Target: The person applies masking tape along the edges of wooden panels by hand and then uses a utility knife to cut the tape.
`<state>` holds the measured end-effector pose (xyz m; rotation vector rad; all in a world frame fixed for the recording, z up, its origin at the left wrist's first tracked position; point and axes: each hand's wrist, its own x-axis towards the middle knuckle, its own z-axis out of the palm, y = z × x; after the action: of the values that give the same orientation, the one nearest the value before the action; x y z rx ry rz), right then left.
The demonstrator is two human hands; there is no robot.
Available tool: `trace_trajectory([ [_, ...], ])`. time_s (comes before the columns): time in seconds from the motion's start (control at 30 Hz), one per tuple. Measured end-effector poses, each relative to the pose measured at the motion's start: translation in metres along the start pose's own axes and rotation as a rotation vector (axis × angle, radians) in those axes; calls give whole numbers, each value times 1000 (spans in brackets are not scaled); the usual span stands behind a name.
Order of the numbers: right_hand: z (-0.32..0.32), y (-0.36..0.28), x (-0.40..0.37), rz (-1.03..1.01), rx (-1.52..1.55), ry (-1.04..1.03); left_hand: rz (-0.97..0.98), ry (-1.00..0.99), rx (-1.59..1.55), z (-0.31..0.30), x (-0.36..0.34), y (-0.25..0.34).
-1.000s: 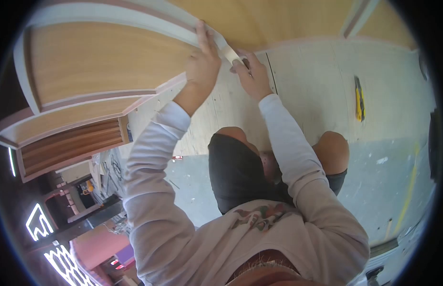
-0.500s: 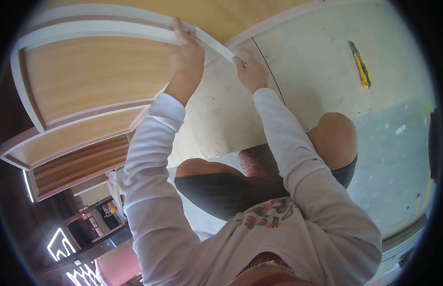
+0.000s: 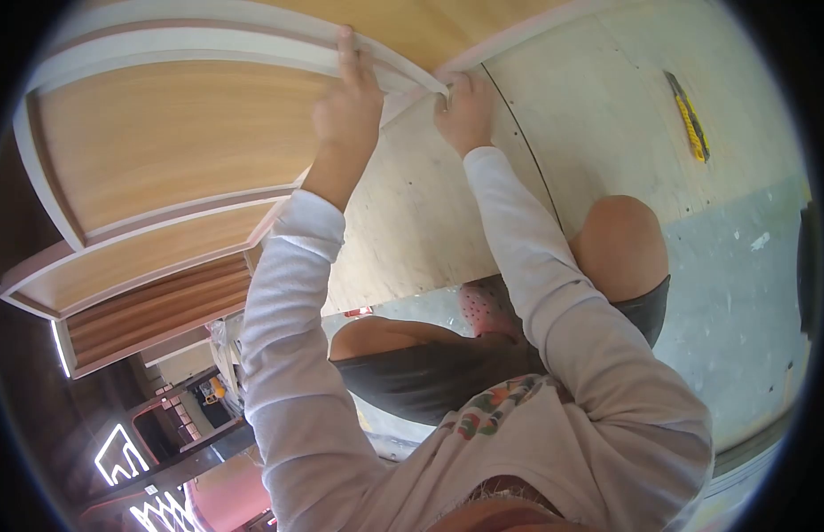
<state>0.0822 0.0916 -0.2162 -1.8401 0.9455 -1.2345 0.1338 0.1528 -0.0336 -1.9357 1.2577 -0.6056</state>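
A thin white strip (image 3: 401, 64) runs along the top edge of a white-framed wooden panel unit (image 3: 190, 142). My left hand (image 3: 348, 111) lies against this edge with its index finger stretched out on the strip; its other fingers are partly hidden. At the strip's free end, close to the corner where the unit meets the pale board, my right hand (image 3: 467, 111) is closed, pinching the strip. Its fingertips are partly out of sight.
A yellow utility knife (image 3: 689, 117) lies on the pale board (image 3: 598, 106) to the right, its blade end pointing away. My bent knees (image 3: 620, 248) and a pink dotted shoe (image 3: 485, 306) are below. Lit signs (image 3: 121, 454) and shop items show at lower left.
My right hand has moved slightly up and left with the strip, whose end now sits closer to the unit's edge. My left index finger has shifted a little right along the edge.
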Motion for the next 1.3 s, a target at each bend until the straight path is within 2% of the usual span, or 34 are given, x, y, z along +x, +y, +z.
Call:
trace_trajectory([
  [0.13, 6, -28, 23, -6, 216, -102, 22, -52, -14, 7, -9, 1],
  [0.2, 9, -35, 39, 78, 359, -114, 49, -32, -239, 7, -14, 1],
  [0.23, 6, -36, 46, 68, 361, -117, 39, -29, -240, 6, -17, 2],
  [0.3, -2, -35, 56, 259, 484, -314, -32, 0, -555, 1, -33, 8],
  [0.33, -2, -31, 56, 254, 480, -318, -37, 1, -560, -1, -41, 12],
  [0.4, 0, -25, 55, 281, 529, -308, -63, -99, -803, -4, -59, 19],
  [0.43, -1, -25, 54, 279, 528, -311, -66, -100, -805, -3, -68, 23],
  [0.5, -2, -25, 54, 279, 509, -323, -171, -327, -860, 4, -81, 34],
  [0.53, -1, -24, 54, 276, 508, -324, -174, -325, -861, 12, -86, 36],
  [0.6, 2, -24, 52, 254, 491, -331, -109, -539, -843, 29, -99, 37],
  [0.73, 18, -16, 43, 259, 542, -265, -136, -618, -810, 53, -113, 36],
  [0.83, 23, -13, 39, 341, 644, -251, -142, -595, -779, 55, -116, 32],
  [0.9, 23, -12, 39, 360, 644, -273, -145, -380, -718, 53, -109, 27],
  [0.93, 17, -17, 41, 359, 643, -272, -144, -379, -719, 48, -101, 23],
  [1.0, 5, -26, 39, 410, 662, -279, -167, -109, -674, 37, -83, 14],
  [1.1, 17, -21, 33, 413, 647, -197, -228, -10, -579, 18, -51, 3],
  [1.2, 16, -20, 35, 351, 597, -228, -243, 85, -535, 8, -23, -6],
  [1.3, 19, -21, 34, 397, 597, -262, -226, 59, -451, 6, -6, -16],
])
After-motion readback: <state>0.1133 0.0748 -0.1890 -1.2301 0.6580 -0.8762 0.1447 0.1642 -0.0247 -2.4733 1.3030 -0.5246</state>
